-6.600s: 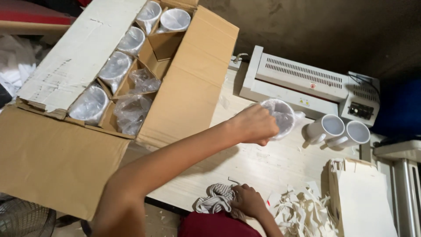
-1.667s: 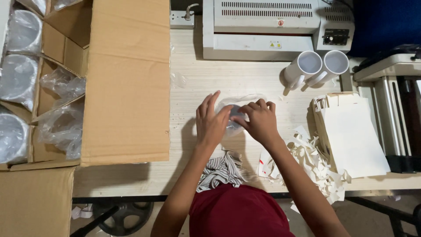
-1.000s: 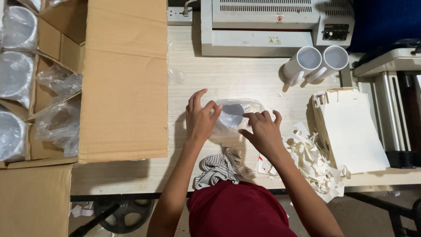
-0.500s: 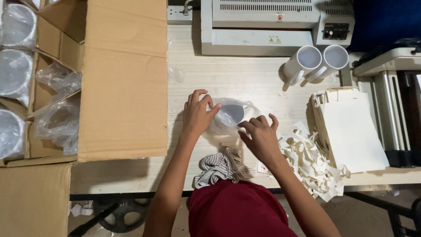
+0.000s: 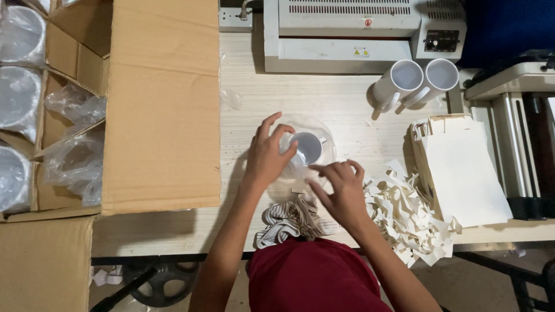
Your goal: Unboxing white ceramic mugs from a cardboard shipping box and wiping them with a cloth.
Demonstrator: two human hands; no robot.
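Observation:
A white mug wrapped in a clear plastic bag stands on the pale wooden table. My left hand grips the mug's left side through the plastic. My right hand is just below and to the right of the mug, its fingertips pinching the lower edge of the bag. Two bare white mugs stand side by side at the far right of the table.
A large open cardboard box with several bagged mugs fills the left. A grey laminating machine sits at the back. A stack of flat white cartons, paper scraps and a striped cloth lie near the front edge.
My right hand has slid down off the mug to the bag's lower edge, pulling the plastic. My left hand stays on the mug's side.

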